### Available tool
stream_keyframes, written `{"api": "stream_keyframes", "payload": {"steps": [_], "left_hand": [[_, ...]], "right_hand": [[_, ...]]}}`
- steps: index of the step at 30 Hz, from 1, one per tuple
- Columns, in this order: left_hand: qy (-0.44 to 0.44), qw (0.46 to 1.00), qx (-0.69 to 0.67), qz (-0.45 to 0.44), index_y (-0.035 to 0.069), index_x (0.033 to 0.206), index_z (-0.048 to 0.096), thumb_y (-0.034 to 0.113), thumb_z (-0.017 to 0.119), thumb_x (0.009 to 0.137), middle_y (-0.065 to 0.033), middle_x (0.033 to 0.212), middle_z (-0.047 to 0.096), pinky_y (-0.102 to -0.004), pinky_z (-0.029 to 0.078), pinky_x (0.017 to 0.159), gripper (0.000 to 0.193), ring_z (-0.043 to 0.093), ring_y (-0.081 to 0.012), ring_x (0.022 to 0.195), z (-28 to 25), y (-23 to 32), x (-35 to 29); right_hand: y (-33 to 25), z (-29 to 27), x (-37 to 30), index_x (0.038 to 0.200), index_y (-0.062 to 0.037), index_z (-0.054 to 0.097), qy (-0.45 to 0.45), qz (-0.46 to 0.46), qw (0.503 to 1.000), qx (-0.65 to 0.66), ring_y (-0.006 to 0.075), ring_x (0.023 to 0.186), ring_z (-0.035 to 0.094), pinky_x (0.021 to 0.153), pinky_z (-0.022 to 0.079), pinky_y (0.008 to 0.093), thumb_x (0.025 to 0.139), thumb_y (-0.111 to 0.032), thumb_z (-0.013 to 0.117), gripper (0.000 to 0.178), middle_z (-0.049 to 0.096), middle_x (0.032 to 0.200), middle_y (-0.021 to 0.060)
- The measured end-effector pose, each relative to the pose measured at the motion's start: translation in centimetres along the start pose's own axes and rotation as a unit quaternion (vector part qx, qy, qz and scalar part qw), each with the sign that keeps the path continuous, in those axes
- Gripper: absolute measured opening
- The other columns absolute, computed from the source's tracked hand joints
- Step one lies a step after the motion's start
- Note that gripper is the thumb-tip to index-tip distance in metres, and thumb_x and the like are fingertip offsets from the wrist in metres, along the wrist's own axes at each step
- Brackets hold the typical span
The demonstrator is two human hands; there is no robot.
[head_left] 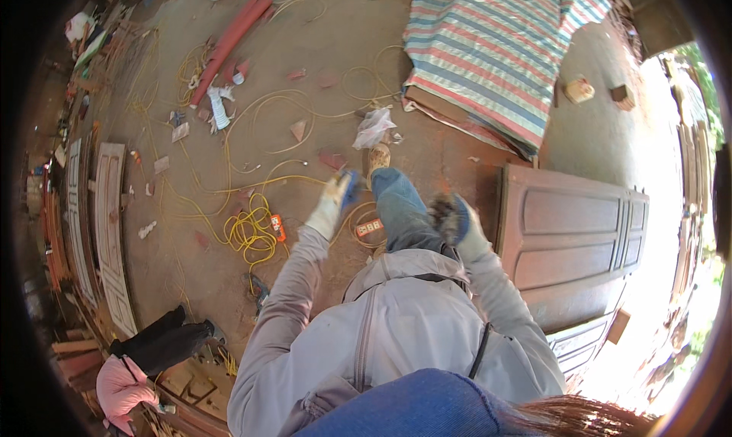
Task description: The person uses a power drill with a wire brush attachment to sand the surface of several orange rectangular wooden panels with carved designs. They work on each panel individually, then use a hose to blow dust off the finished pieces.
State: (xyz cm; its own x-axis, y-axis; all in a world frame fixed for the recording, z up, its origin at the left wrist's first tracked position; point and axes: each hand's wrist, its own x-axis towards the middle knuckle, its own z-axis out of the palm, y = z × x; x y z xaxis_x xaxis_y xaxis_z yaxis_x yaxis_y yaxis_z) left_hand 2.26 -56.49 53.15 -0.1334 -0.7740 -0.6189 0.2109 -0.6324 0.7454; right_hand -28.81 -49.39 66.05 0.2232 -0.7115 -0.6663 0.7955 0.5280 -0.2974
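My left hand (335, 198), in a white glove with blue on it, hangs out in front of my body over the floor. Its fingers are blurred by motion, and nothing shows clearly in them. My right hand (467, 227), gloved the same way, is closed around a dark, rough-looking clump (444, 210) whose kind is too blurred to make out. Between the hands one leg in blue jeans (400, 208) reaches forward, ending in a brown shoe (378, 159). An orange power strip (369, 228) lies on the floor between my left hand and that leg.
Yellow cable (252, 231) lies coiled and trailing across the floor at left. To the right stands a brown wooden panel (568, 227). Ahead, a striped tarp (488, 56) covers a stack. A red roll (232, 44) lies far left; a person in pink (124, 391) bends at lower left.
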Motion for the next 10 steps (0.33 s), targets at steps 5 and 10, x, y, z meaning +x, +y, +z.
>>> {"api": "stream_keyframes", "payload": {"steps": [5,10], "left_hand": [[0.261,0.956,-0.115,0.065,0.012,0.114,0.06,0.038,0.052,0.094,-0.0061,0.094,0.068,-0.0322,0.052,0.071,0.033,0.065,-0.0198,0.081,-12.4,10.3,5.9],[0.425,0.887,-0.167,-0.064,0.014,0.116,0.058,0.039,0.052,0.094,-0.0015,0.097,0.065,-0.0304,0.052,0.069,0.034,0.064,-0.0154,0.083,-24.9,8.1,3.2]], "right_hand": [[-13.1,11.8,6.7,0.105,-0.0003,0.059,0.033,-0.205,0.909,-0.361,0.0141,0.078,0.061,0.069,0.05,0.0266,0.095,-0.022,0.054,0.025,0.063,0.091,0.0062],[-22.6,35.2,14.4,0.092,0.0017,0.061,-0.184,-0.374,0.737,-0.532,0.0148,0.087,0.053,0.08,0.043,0.0283,0.08,-0.037,0.072,0.042,0.058,0.086,0.0045]]}}
